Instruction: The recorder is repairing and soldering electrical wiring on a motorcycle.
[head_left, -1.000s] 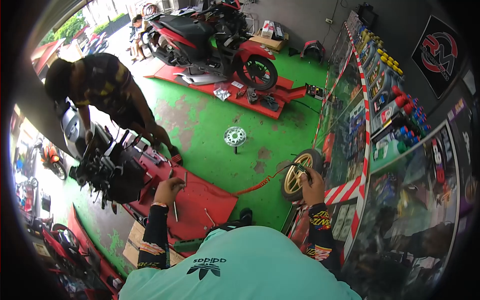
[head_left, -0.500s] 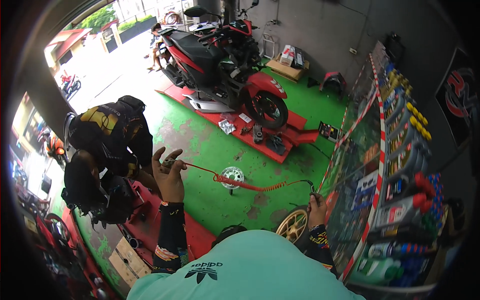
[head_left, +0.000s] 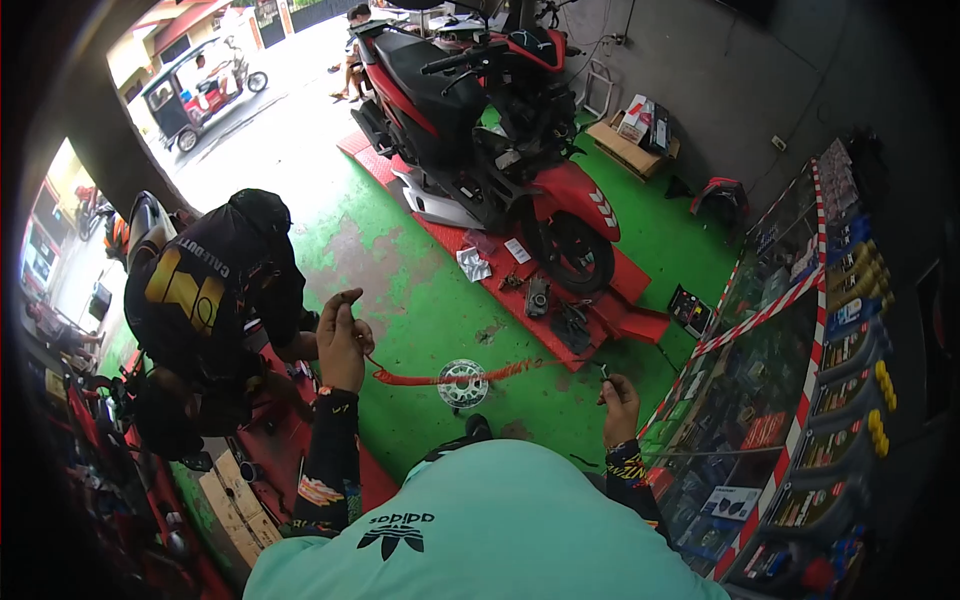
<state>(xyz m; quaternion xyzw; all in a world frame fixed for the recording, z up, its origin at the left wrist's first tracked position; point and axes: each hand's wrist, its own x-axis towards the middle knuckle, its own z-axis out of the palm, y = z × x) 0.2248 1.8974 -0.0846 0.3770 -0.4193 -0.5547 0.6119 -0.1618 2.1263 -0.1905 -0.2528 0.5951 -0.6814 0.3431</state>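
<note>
A red coiled cord [head_left: 440, 379] sags between my two hands at chest height. My left hand [head_left: 340, 350] is raised, some fingers pointing up, and its thumb side is closed on one end of the cord; whatever is fixed to that end is hidden. The cord's other end turns dark and runs to my right hand [head_left: 620, 408], whose fingers are pinched around a small tip with a bit of metal showing. Behind and below the cord, a round silver perforated metal piece [head_left: 462, 383] is on the green floor.
Ahead, a red and black scooter [head_left: 480, 130] stands on a red lift platform [head_left: 440, 235] with loose parts. To my left, a person in black [head_left: 205, 270] bends over another machine. At right is a glass display case [head_left: 735, 400], with bottles [head_left: 850, 340] beyond.
My view has shifted, and the gold wheel near my right hand has left it. The left hand's fingers have drawn closer together. Outside, a covered three-wheeler has appeared on the street.
</note>
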